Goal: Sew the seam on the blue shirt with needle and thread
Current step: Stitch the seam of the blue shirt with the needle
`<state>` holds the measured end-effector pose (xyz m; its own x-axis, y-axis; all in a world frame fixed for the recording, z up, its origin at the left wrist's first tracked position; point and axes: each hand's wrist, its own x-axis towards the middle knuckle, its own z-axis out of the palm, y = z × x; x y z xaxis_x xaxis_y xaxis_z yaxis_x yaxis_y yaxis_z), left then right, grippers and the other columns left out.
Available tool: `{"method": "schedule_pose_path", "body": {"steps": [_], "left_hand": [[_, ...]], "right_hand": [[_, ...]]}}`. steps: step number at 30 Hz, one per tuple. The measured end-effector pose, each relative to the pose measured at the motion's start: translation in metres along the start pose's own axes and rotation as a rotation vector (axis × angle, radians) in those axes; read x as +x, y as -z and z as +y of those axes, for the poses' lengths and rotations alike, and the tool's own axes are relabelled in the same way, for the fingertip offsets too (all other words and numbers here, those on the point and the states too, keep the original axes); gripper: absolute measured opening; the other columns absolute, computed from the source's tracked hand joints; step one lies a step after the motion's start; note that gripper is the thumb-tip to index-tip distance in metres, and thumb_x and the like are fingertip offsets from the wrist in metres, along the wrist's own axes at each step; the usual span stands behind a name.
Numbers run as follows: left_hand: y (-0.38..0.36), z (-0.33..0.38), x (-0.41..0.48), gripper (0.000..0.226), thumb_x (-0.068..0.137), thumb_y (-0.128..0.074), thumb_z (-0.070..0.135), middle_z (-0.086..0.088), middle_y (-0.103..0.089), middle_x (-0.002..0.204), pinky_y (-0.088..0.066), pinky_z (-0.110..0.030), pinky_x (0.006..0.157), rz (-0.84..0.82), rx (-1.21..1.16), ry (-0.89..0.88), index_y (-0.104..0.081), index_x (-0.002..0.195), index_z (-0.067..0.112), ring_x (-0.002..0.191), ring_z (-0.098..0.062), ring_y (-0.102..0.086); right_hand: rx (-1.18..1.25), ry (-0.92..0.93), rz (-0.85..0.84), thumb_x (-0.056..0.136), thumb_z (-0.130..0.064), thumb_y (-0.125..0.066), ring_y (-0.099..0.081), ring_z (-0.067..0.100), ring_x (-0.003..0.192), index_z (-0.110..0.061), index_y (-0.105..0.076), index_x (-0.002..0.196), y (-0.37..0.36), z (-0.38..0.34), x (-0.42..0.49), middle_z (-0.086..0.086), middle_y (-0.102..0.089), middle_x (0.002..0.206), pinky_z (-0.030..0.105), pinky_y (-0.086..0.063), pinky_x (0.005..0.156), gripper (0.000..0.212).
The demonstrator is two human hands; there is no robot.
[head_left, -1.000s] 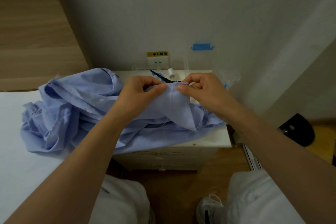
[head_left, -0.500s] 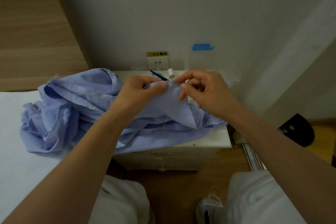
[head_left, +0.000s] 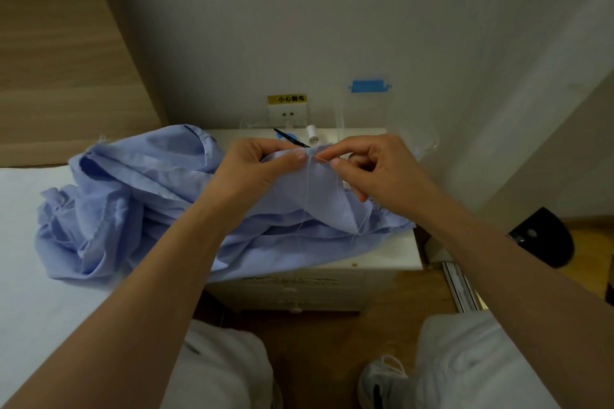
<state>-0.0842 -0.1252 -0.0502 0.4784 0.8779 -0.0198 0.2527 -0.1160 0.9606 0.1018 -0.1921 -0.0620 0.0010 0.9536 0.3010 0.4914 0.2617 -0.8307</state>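
We saw the thumb and forefinger of the right hand [head_left: 375, 169] pressed together on a thin pale sliver, which we took for the needle [head_left: 321, 160]; its other fingers were curled under. The needle lay nearly level, its long axis running from those fingertips leftward into the raised fold of the shirt [head_left: 133, 196]. The coming pull would therefore, we judged, go rightward, away from the left hand [head_left: 259, 166]. That hand sat just left of the needle, thumb on top and fingers behind, pinching the fold taut. The right hand was the one on the needle; the left touched only cloth. From the fold, white thread [head_left: 307, 196] hung down below both sets of fingers across the cloth. Beyond the fingertips lay a spool [head_left: 311, 132] and a black tool [head_left: 289, 138], too hidden to name. Under the hands the shirt spread over a white nightstand [head_left: 392, 252] and leftward onto a white sheet [head_left: 30, 276]. Farther off stood a grey wall with a socket [head_left: 288, 113] and blue tape [head_left: 368, 86].
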Motion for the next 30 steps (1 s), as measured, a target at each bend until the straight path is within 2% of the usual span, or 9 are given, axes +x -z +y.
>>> {"method": "schedule_pose_path", "body": {"steps": [9,13,20,22,25,26,28,30], "left_hand": [[-0.0006,0.001,-0.0009,0.011,0.09,-0.063,0.016,0.005,-0.074,0.077,-0.05,-0.011,0.065,-0.012,0.016,-0.032,-0.073,0.086,0.018,0.073,-0.001,-0.066],[-0.0006,0.0009,-0.001,0.012,0.09,-0.063,0.016,0.009,-0.073,0.076,-0.05,-0.01,0.063,-0.003,0.031,-0.041,-0.073,0.085,0.022,0.073,0.001,-0.065],[-0.0014,-0.0005,-0.0011,0.013,0.09,-0.064,0.013,0.013,-0.072,0.072,-0.048,-0.009,0.061,0.002,0.073,-0.076,-0.073,0.084,0.021,0.07,0.003,-0.065],[-0.0016,-0.0026,-0.0005,0.011,0.09,-0.064,0.014,0.008,-0.073,0.074,-0.049,-0.01,0.062,0.012,0.121,-0.088,-0.074,0.086,0.018,0.07,0.003,-0.065],[-0.0013,-0.0058,0.0008,0.01,0.089,-0.066,0.016,0.004,-0.074,0.081,-0.052,-0.013,0.066,0.017,0.177,-0.099,-0.075,0.091,0.015,0.073,0.001,-0.066],[-0.001,-0.0062,0.001,0.01,0.089,-0.066,0.017,0.003,-0.074,0.082,-0.053,-0.013,0.067,0.015,0.183,-0.098,-0.075,0.092,0.014,0.073,0.0,-0.066],[-0.0008,-0.0061,0.0012,0.012,0.089,-0.066,0.018,0.003,-0.073,0.082,-0.051,-0.012,0.066,0.009,0.211,-0.108,-0.075,0.092,0.012,0.072,0.002,-0.065],[-0.0008,-0.0066,0.002,0.013,0.09,-0.066,0.019,0.003,-0.072,0.081,-0.049,-0.009,0.063,0.012,0.26,-0.121,-0.075,0.092,0.011,0.07,0.004,-0.063]], "right_hand": [[-0.017,-0.015,0.003,0.094,-0.005,-0.057,-0.044,0.01,0.037,-0.009,-0.073,0.103,-0.0006,-0.0009,0.0006,0.008,-0.042,0.042,0.017,-0.044,0.052,0.019],[-0.024,-0.026,-0.007,0.094,-0.005,-0.057,-0.044,0.009,0.037,-0.01,-0.073,0.103,-0.0013,-0.0012,0.0007,-0.001,-0.041,0.04,0.017,-0.044,0.052,0.019],[-0.041,-0.053,-0.025,0.094,-0.004,-0.057,-0.043,0.006,0.037,-0.016,-0.069,0.098,-0.0019,-0.0019,0.0001,-0.008,-0.041,0.039,0.014,-0.041,0.051,0.018],[-0.055,-0.078,-0.052,0.093,-0.004,-0.056,-0.044,0.008,0.039,-0.017,-0.064,0.108,-0.0014,-0.0016,-0.0001,-0.003,-0.046,0.041,0.012,-0.04,0.051,0.021],[-0.081,-0.104,-0.154,0.095,-0.006,-0.052,-0.05,0.006,0.042,-0.019,-0.05,0.135,-0.0003,-0.0008,-0.0002,0.0,-0.055,0.045,0.01,-0.041,0.056,0.042],[-0.089,-0.101,-0.187,0.096,-0.006,-0.051,-0.051,0.006,0.043,-0.018,-0.049,0.137,-0.0004,-0.0008,-0.0002,0.0,-0.056,0.046,0.009,-0.041,0.058,0.043],[-0.104,-0.098,-0.214,0.097,-0.006,-0.05,-0.051,0.004,0.042,-0.013,-0.057,0.127,-0.0003,-0.0009,0.0,0.002,-0.057,0.046,0.008,-0.042,0.06,0.032],[-0.108,-0.101,-0.194,0.097,-0.007,-0.051,-0.049,0.003,0.041,-0.011,-0.062,0.107,-0.0004,-0.0015,0.0001,0.006,-0.057,0.047,0.007,-0.041,0.059,0.016]]}}
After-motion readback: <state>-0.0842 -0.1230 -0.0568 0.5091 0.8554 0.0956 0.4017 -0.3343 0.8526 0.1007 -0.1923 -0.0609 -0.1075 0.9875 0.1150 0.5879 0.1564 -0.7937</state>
